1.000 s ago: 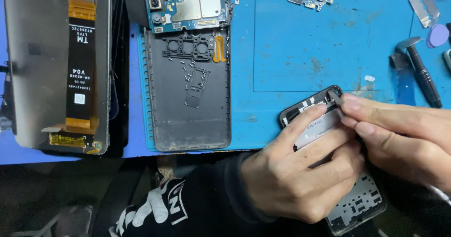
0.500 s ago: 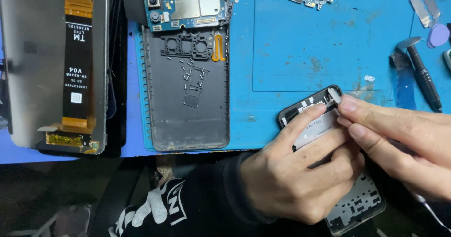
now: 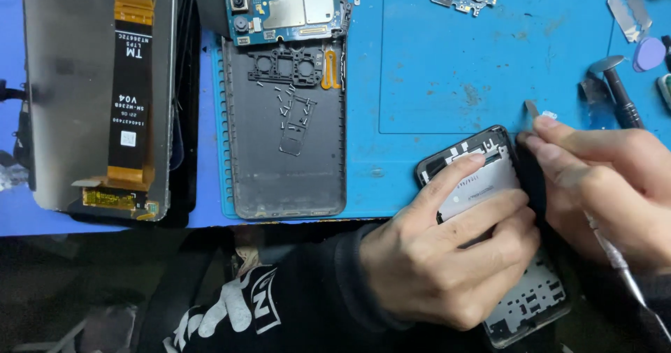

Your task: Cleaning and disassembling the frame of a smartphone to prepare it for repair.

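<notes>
The left hand (image 3: 447, 255) grasps a phone frame (image 3: 489, 206) at the near right edge of the blue mat (image 3: 433, 66), fingers curled over its silver plate. The right hand (image 3: 608, 192) pinches a thin tool (image 3: 532, 108) against the frame's far corner. Farther left lie a grey back cover (image 3: 286, 157), a screen panel (image 3: 91, 94) and a circuit board (image 3: 286, 3).

I'm looking down at a phone repair bench. A blue repair mat (image 3: 447, 80) covers the worktop, with a bare circuit board (image 3: 286, 3), a back cover (image 3: 286, 136) strewn with tiny screws, and a detached screen (image 3: 98, 94) with its flex cable. A screwdriver (image 3: 618, 91) and a plastic pick (image 3: 648, 52) lie at the mat's right edge.
</notes>
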